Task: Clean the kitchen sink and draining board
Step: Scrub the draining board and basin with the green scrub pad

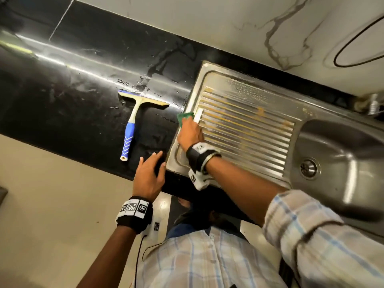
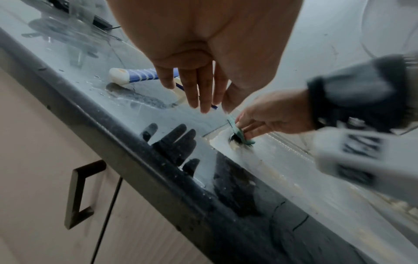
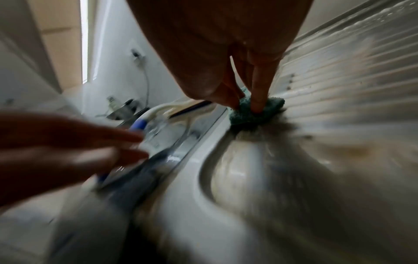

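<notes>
Hovering spread and empty, my left hand [image 1: 148, 177] sits over the black counter edge. My right hand [image 1: 190, 133] pinches the green scouring pad [image 1: 185, 117] onto the ribbed steel draining board [image 1: 247, 129]'s far corner; I'd scrub along the grooves, pressing evenly.

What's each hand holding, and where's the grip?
The right hand presses a green scouring pad from above, fingers on top. The left hand holds nothing.

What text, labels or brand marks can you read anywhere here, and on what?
No readable words, brands or numbers.
Left wrist band: black-and-white square marker patterns, not text.
Right wrist band: similar markers, blurred.
Small tag below the left wrist: a marker pattern too.
Squeegee: white chevrons only.
</notes>
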{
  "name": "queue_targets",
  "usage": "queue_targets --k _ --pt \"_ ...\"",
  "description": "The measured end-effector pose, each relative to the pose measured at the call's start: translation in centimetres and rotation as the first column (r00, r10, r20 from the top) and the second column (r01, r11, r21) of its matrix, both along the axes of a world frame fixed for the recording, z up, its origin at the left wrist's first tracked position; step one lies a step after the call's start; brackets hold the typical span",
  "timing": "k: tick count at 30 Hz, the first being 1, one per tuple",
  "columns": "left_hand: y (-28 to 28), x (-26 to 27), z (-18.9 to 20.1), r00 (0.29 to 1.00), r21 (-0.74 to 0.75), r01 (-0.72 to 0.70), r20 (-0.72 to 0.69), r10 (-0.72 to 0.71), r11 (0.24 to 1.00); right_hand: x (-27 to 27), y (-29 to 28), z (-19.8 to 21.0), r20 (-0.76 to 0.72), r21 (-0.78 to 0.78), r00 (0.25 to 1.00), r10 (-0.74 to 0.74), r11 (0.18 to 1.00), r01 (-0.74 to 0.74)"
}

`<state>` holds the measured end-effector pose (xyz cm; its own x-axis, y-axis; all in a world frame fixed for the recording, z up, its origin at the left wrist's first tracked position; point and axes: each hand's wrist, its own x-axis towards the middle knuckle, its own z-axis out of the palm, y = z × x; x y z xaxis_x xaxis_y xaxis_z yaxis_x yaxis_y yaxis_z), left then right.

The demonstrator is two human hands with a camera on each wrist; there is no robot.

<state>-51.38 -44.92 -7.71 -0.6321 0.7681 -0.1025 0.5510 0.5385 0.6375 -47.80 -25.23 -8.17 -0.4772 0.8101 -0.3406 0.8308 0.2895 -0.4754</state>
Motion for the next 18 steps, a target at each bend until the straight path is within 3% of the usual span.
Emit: queue_targets --k 2,6,9,12,14,18 --pt "0.6 0.0 0.5 0.998 0.039 -0.064 0.006 0.064 0.997 1.8 -3.4 -0.5 0.057 0.014 0.982 0.178 0.984 -0.179" --pt "2.0 0.6 0.6 0.994 0.073 -0.11 0.014 0.109 0.991 5.7 -7.5 -0.9 -0.006 0.004 0.942 0.336 0.942 -0.336" --pt "3.0 1.1 0.1 0.993 0.084 -0.116 0.023 0.114 0.99 8.5 -7.8 -0.6 -0.018 0.007 0.894 0.448 0.894 -0.448" --pt "4.3 2.0 0.2 0.999 0.046 -0.035 -0.012 0.036 0.998 12.5 -6.7 -0.5 -0.089 0.007 0.791 0.605 0.794 -0.607" --pt "5.0 3.4 0.2 0.999 0.032 0.039 -0.013 -0.038 0.999 16.7 -4.9 -0.9 -0.158 -0.033 0.775 0.611 0.782 -0.623" --pt "5.7 6.3 -0.7 0.989 -0.027 0.145 -0.031 -0.146 0.989 28.5 -0.8 -1.1 -0.167 -0.185 0.841 0.514 0.822 -0.539"
